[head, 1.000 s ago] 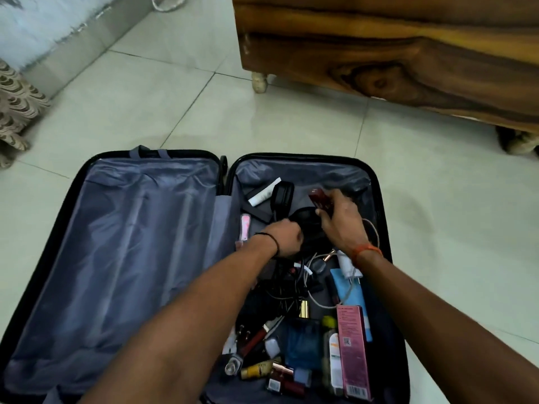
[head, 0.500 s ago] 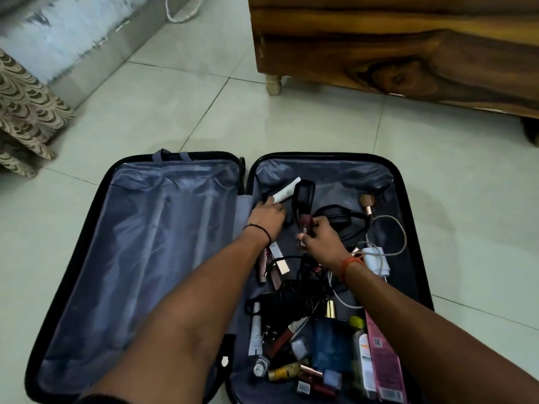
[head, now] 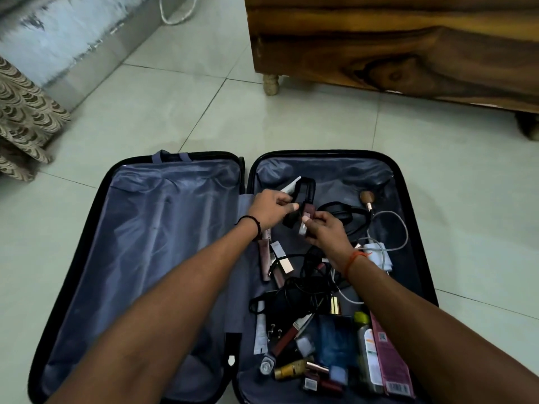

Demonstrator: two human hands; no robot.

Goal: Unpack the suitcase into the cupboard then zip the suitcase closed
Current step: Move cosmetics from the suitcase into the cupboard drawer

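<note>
A black hard-shell suitcase (head: 414, 228) with grey-blue lining is laid flat and fully open on the tiled floor (head: 291, 121), its long axis running away from the person toward the wooden cupboard (head: 393, 39), hinge down the middle; the left half is bare lining, the right half is strewn with cosmetics and tangled cables. Over the far end of the right half, a small black item (head: 290, 219) is pinched by the left hand (head: 269, 211), and a maroon tube (head: 306, 218) is gripped by the curled fingers of the right hand (head: 328, 231).
</note>
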